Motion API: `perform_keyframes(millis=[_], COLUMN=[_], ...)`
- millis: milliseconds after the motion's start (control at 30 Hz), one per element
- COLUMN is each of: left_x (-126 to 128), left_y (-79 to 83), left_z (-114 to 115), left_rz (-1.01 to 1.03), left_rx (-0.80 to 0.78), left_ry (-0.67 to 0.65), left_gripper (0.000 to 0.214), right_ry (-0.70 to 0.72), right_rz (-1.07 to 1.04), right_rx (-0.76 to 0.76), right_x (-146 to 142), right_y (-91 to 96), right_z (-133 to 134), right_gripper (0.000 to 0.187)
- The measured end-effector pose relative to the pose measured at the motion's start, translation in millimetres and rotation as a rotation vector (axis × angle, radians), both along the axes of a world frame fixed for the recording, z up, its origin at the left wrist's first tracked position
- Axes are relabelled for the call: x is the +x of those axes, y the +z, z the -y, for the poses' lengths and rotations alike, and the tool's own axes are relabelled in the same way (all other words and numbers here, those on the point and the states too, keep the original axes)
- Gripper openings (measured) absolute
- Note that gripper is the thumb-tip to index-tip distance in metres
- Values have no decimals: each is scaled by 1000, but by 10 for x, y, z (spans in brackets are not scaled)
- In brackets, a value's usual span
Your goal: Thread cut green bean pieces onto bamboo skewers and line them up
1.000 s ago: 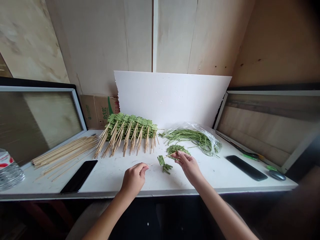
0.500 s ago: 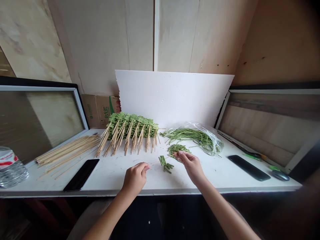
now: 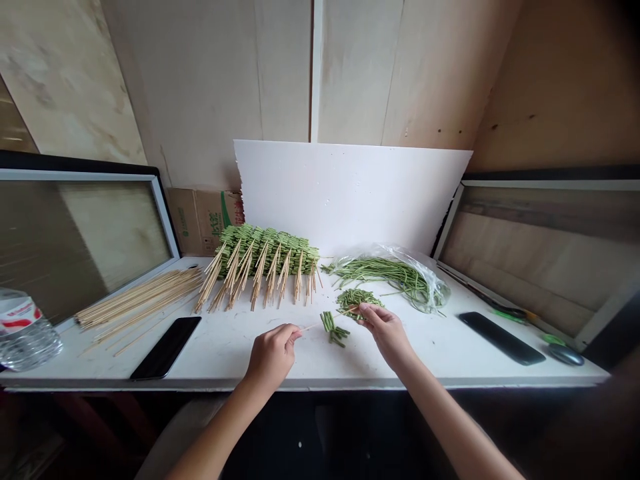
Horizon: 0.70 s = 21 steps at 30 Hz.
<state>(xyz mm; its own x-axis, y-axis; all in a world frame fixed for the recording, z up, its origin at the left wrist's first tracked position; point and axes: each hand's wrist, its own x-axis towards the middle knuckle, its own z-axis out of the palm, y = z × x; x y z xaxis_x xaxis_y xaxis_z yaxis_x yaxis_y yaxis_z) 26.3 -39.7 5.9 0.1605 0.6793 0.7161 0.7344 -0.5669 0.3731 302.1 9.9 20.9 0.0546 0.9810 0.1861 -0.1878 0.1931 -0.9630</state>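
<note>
A thin bamboo skewer [image 3: 311, 326] spans the gap between my two hands, above the front of the white table. Several short green bean pieces [image 3: 332, 327] are threaded on its middle. My left hand [image 3: 273, 351] is closed on one end of the skewer. My right hand [image 3: 383, 329] pinches it near the other end with thumb and fingers. Just behind the right fingers lies a heap of cut bean pieces [image 3: 357, 298]. Finished bean skewers [image 3: 267, 257] are stacked at the back, their bare sticks pointing forward.
Bare skewers [image 3: 143, 298] lie at the left, near a black phone [image 3: 166, 348] and a water bottle [image 3: 26, 333]. Long beans [image 3: 385, 272] spill from a clear bag at the back right. A dark flat object [image 3: 501, 338] and a mouse [image 3: 565, 354] lie at the right.
The whole view has shifted slightly. Both hands keep their hold on the skewer, and the bean pieces stay at its middle.
</note>
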Motion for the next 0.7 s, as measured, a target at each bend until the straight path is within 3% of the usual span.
perform_keyframes(millis=[533, 700], left_x=[-42, -68], left_y=[-8, -9], left_z=[-5, -24], left_rz=[-30, -70], left_rx=[68, 35], left_ry=[21, 9], left_gripper=[24, 28], right_ry=[-18, -28], right_rz=[-2, 24], right_rx=[43, 62], right_x=[-140, -164], right_y=[-103, -32], right_z=[68, 127], right_gripper=[32, 30])
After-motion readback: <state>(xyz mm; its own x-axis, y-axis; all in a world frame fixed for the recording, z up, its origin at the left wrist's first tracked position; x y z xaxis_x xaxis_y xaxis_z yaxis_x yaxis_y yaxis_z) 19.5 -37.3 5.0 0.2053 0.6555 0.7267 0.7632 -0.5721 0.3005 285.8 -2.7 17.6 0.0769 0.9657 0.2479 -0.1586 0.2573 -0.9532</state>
